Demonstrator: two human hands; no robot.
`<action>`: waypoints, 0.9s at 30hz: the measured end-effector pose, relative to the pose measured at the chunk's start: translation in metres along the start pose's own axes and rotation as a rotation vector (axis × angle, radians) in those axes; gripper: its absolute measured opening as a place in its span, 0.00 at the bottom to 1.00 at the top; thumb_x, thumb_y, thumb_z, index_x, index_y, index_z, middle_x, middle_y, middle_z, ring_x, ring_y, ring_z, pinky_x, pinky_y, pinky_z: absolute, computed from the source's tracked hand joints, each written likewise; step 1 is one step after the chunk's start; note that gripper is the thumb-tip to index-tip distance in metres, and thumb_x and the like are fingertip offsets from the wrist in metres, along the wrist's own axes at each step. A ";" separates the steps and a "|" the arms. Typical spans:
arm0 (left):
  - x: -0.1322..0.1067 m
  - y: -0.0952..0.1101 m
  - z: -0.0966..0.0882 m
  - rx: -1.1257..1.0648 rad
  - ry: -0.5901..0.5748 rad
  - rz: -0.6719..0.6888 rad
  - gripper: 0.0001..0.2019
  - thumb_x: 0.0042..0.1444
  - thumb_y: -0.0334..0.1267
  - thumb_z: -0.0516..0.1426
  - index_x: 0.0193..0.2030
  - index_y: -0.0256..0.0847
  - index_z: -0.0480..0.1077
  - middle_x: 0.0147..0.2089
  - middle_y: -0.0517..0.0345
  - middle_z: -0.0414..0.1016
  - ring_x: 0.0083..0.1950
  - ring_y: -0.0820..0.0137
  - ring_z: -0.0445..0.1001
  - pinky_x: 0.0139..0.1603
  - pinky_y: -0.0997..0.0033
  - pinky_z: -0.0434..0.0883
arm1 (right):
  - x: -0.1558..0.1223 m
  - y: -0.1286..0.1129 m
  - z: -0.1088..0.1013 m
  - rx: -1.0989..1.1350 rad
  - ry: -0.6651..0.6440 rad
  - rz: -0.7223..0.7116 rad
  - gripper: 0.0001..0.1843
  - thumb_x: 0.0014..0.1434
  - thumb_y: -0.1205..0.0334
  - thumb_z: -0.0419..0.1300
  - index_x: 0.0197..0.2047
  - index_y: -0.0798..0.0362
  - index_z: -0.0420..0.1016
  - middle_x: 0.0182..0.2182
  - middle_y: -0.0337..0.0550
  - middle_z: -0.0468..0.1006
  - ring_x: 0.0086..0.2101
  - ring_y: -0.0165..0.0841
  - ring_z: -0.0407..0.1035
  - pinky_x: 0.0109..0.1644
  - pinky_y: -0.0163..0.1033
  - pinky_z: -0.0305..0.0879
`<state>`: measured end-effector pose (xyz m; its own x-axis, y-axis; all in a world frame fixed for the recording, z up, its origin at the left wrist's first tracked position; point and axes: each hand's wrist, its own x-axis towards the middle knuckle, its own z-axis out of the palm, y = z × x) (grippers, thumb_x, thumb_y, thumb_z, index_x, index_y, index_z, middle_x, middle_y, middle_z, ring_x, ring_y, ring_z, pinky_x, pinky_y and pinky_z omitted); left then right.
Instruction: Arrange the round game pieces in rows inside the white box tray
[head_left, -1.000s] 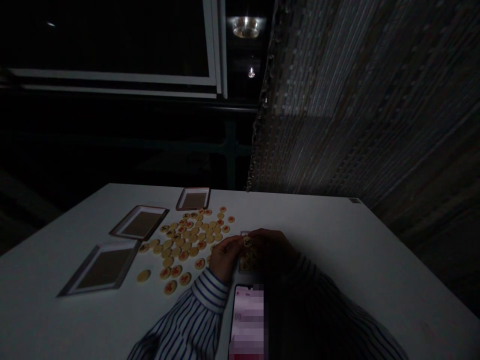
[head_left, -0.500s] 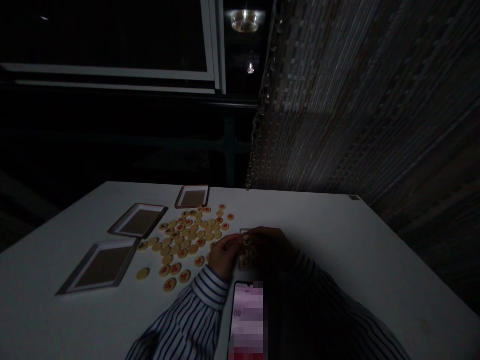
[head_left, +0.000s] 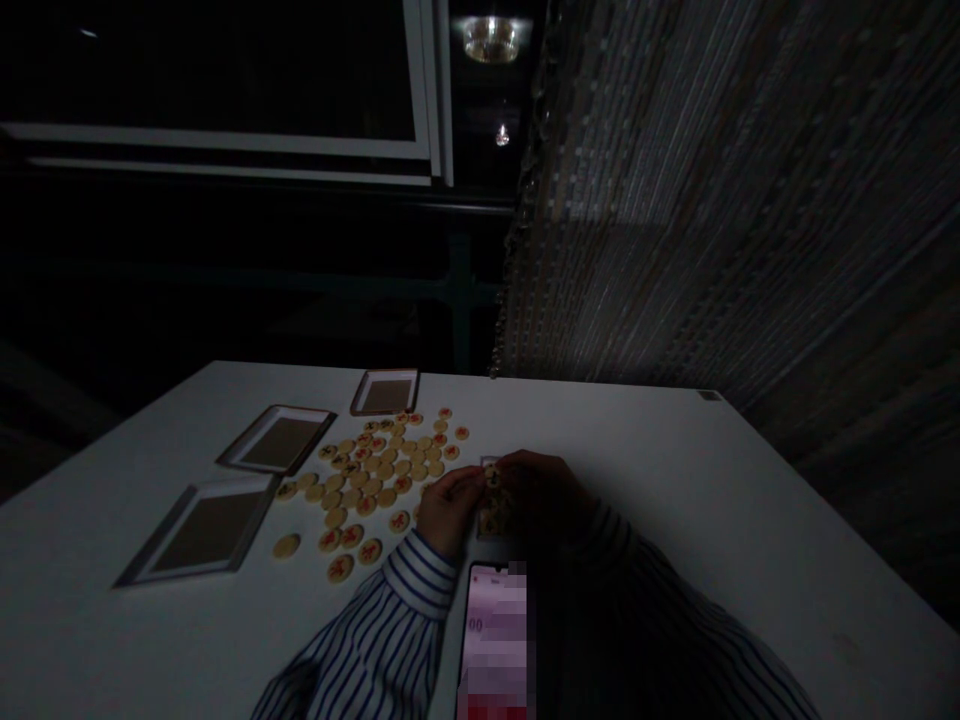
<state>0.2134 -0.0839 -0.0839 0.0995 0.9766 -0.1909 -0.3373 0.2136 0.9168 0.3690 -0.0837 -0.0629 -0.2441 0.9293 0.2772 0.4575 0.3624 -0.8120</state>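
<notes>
Over a small box (head_left: 491, 535) holding several round Chinese chess pieces, my two hands meet. My left hand (head_left: 448, 508) has its thumb and fingers pinched at the left side of a wooden Chinese chess piece (head_left: 492, 474) with a dark mark. From the right, my right hand (head_left: 549, 490) curls its fingertips to the same piece; deep shadow hides most of its fingers. To the left, many loose pieces (head_left: 386, 471) are spread on the table, some with red or black characters, others plain side up.
Three shallow trays or lids stand at the left of the white table (head_left: 637, 450): a near one (head_left: 214, 530), a middle one (head_left: 281, 443) and a far one (head_left: 385, 393). A lit phone (head_left: 491, 640) lies below my hands. A string curtain (head_left: 637, 250) hangs behind.
The piece between my fingertips has shifted and tilted slightly over the box. My hands stay nearly in place, and the scattered pieces have not moved.
</notes>
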 end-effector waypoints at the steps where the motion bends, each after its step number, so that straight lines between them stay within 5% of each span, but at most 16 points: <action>1: 0.000 0.000 0.000 -0.002 -0.002 -0.007 0.16 0.33 0.40 0.64 0.32 0.35 0.72 0.28 0.55 0.77 0.31 0.70 0.74 0.35 0.72 0.70 | 0.000 0.000 0.000 0.013 -0.004 0.002 0.11 0.53 0.58 0.54 0.37 0.53 0.72 0.33 0.43 0.76 0.34 0.31 0.70 0.38 0.37 0.66; 11: 0.004 -0.005 -0.002 -0.011 -0.004 0.000 0.15 0.34 0.40 0.64 0.31 0.36 0.73 0.28 0.56 0.77 0.30 0.70 0.74 0.33 0.72 0.71 | -0.003 0.006 0.002 0.038 -0.047 -0.056 0.14 0.53 0.56 0.54 0.41 0.53 0.71 0.36 0.45 0.76 0.36 0.33 0.70 0.40 0.38 0.66; 27: 0.000 0.001 -0.001 0.008 0.011 0.000 0.17 0.33 0.40 0.64 0.32 0.35 0.72 0.30 0.53 0.77 0.33 0.67 0.74 0.35 0.71 0.71 | 0.002 0.000 -0.002 -0.422 -0.074 -0.236 0.14 0.53 0.55 0.54 0.42 0.51 0.71 0.36 0.46 0.75 0.38 0.35 0.68 0.42 0.40 0.62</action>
<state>0.2120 -0.0837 -0.0829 0.0895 0.9769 -0.1943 -0.3300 0.2131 0.9196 0.3700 -0.0814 -0.0614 -0.4362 0.8163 0.3787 0.6853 0.5741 -0.4481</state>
